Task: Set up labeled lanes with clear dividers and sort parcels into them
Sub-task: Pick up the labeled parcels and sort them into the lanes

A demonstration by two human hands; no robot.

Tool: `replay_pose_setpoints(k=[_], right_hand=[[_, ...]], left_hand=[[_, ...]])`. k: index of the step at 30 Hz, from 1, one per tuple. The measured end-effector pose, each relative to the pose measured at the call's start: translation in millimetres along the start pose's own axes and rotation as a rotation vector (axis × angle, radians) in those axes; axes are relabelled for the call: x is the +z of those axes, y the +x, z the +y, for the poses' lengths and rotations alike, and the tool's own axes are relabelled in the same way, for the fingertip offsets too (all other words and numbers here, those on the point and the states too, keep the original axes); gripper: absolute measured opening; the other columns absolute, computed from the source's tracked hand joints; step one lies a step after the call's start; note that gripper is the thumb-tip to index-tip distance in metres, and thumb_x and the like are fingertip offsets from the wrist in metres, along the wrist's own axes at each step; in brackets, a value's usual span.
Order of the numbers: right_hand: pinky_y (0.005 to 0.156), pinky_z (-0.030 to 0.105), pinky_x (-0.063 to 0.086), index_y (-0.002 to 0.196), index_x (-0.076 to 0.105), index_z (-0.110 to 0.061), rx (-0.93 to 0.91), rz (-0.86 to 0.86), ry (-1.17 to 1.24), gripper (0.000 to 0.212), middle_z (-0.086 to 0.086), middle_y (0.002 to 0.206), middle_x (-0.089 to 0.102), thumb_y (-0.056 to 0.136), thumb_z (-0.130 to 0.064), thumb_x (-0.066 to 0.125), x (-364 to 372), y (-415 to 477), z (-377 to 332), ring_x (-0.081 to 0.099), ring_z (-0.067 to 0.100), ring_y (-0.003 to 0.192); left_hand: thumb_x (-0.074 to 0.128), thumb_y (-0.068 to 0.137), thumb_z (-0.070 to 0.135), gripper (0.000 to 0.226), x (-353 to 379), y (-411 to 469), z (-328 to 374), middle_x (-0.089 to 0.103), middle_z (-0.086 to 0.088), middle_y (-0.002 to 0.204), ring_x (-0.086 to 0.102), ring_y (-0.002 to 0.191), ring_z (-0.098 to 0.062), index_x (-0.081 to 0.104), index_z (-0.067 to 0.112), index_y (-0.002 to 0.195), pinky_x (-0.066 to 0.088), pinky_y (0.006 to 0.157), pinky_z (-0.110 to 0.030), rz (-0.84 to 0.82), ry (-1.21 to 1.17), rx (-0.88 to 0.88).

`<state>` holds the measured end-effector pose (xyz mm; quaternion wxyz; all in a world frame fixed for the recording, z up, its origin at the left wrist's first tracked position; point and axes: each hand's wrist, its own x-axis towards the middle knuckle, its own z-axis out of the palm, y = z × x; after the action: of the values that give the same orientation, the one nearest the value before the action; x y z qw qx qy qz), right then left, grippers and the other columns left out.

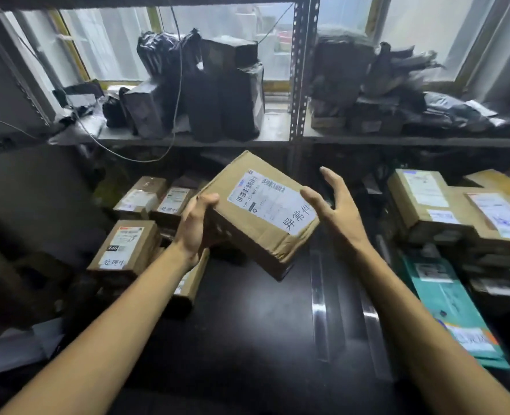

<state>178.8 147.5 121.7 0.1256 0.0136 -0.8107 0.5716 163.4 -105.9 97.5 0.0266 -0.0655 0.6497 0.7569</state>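
A box (256,211) is above the table (247,339), small boxes (128,247) left of it; dividers (319,295), a mailer (448,304) and big boxes (457,211) lie right; a shelf (187,141) of parcels (217,94) stands behind.

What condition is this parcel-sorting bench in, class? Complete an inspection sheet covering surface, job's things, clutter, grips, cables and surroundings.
Surface: dark glossy tabletop; clear strips lie along its right part.
Job's things: brown cardboard box with a white shipping label, tilted, held over the tabletop; labelled brown cardboard parcels stacked left, more at right; teal plastic mailer at right.
Clutter: black plastic-wrapped bundles crowd the grey metal shelf.
Grips: left grip holds the box's left end; right grip open at its right end.
Cables: thin grey cable hangs across the shelf.
Surroundings: frosted windows behind the shelf.
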Motion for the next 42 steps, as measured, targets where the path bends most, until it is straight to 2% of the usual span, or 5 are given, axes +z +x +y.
replay_pose_setpoints(k=[4, 8, 17, 22, 42], right_hand=[[0.092, 0.022, 0.045, 0.139, 0.051, -0.029, 0.150, -0.254, 0.047, 0.065, -0.009, 0.136, 0.060, 0.083, -0.057, 0.069, -20.2, -26.3, 3.5, 0.059, 0.010, 0.121], [0.084, 0.026, 0.055, 0.127, 0.061, -0.034, 0.292, -0.448, 0.356, 0.053, -0.009, 0.120, 0.072, 0.077, -0.048, 0.068, -44.1, -45.7, 21.1, 0.068, 0.012, 0.109], [0.085, 0.030, 0.059, 0.138, 0.055, -0.024, 0.208, -0.220, 0.555, 0.053, 0.000, 0.126, 0.071, 0.087, -0.028, 0.068, -107.9, -58.7, 50.9, 0.069, 0.020, 0.113], [0.093, 0.040, 0.056, 0.142, 0.052, -0.017, 0.195, -0.088, 0.577, 0.046, 0.007, 0.128, 0.069, 0.097, -0.017, 0.060, -167.5, -58.1, 68.5, 0.066, 0.028, 0.117], [0.098, 0.043, 0.053, 0.123, 0.064, -0.016, 0.155, 0.251, 0.461, 0.026, 0.010, 0.121, 0.071, 0.100, -0.011, 0.053, -342.4, -27.3, 114.7, 0.067, 0.026, 0.110]], left_hand=[[0.052, 0.075, 0.052, 0.040, 21.6, -21.8, -8.5, 0.063, 0.005, 0.064, 0.061, 0.056, -0.006, 0.060, 0.016, 0.087, 0.047, 0.048, -0.016, -0.088, 0.079, -0.010], [0.051, 0.080, 0.043, 0.064, 50.6, -34.0, -7.4, 0.067, -0.018, 0.120, 0.063, 0.112, -0.029, 0.058, -0.002, 0.124, 0.049, 0.096, -0.041, -0.108, 0.058, 0.103], [0.033, 0.101, 0.055, 0.054, 150.8, -49.3, -30.0, 0.073, 0.000, 0.114, 0.067, 0.110, -0.012, 0.065, 0.017, 0.122, 0.051, 0.098, -0.029, -0.137, 0.114, 0.104], [0.044, 0.091, 0.050, 0.077, 215.3, -62.8, -40.0, 0.037, 0.001, 0.157, 0.045, 0.134, -0.005, 0.016, 0.021, 0.157, 0.033, 0.116, -0.033, -0.201, 0.100, 0.175], [0.031, 0.106, 0.017, 0.042, 436.8, -40.7, -46.9, 0.057, -0.008, 0.138, 0.058, 0.122, -0.017, 0.037, 0.012, 0.147, 0.045, 0.106, -0.034, -0.459, 0.069, 0.220]])
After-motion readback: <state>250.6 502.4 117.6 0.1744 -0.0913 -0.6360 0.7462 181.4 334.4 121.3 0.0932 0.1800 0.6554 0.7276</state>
